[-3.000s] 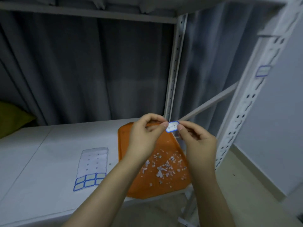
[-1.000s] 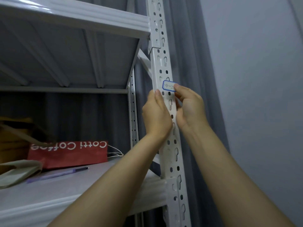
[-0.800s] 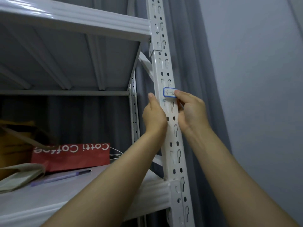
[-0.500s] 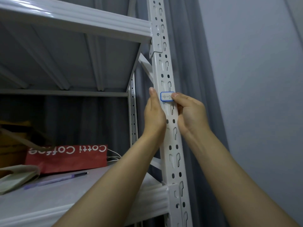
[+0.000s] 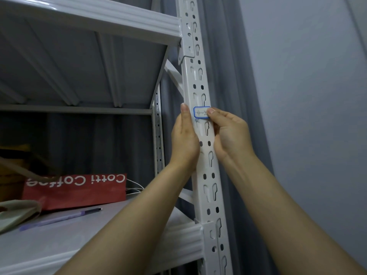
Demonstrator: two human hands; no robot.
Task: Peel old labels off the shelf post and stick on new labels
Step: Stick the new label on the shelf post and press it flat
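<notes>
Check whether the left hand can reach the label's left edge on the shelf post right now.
Probably yes. The left hand lies flat against the shelf post, its fingertip just left of the label, with nothing between. The right hand holds only the label's right end.

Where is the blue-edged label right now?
In the head view, the label sits on the white shelf post, between the left hand and right hand.
</notes>
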